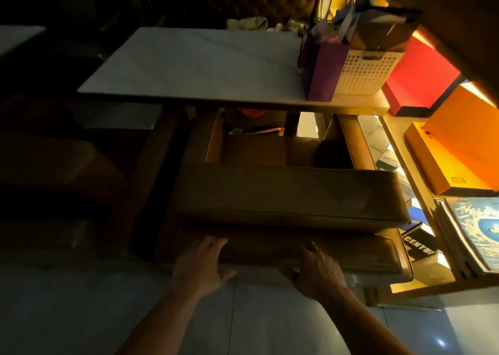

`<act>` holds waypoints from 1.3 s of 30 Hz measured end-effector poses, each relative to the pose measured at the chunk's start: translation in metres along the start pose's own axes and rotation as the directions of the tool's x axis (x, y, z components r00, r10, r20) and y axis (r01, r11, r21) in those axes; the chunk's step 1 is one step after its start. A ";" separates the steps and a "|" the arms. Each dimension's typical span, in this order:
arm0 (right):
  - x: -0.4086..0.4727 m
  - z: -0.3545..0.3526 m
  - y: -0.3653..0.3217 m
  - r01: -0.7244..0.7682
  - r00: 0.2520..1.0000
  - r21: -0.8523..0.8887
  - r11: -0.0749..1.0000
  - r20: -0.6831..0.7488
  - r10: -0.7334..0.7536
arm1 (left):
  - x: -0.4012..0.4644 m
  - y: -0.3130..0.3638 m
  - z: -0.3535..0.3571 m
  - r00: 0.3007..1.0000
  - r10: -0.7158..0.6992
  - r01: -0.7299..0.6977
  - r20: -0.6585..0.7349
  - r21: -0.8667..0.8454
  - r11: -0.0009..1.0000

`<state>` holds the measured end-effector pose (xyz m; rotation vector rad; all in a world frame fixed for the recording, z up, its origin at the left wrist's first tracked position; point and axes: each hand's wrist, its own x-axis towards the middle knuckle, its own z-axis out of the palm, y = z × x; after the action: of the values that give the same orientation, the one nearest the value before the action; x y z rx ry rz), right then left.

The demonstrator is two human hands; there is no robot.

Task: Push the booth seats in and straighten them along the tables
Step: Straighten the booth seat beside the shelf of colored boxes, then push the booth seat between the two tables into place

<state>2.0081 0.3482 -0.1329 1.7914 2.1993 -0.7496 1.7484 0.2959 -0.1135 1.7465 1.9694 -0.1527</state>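
Brown padded leather booth seat (291, 195): sitting pushed against the near edge of the white marble-topped desk (189, 63). Left hand (201, 267) and right hand (317, 269): both lying flat, fingers spread, pressing on the seat's back rail, gripping nothing. Purple paper bag (324, 74) and white perforated basket (364, 71): standing at the desk's right end.
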 end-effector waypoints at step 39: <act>0.063 0.108 -0.647 0.325 0.945 -0.042 0.945 0.042 -0.324 | -0.117 -0.616 -0.137 0.926 -0.272 0.205 -0.263 -0.255 0.945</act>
<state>1.3563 0.2613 -0.0906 1.3967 2.4991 -0.7737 1.1259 0.1399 -0.0914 1.4451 2.3105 0.2555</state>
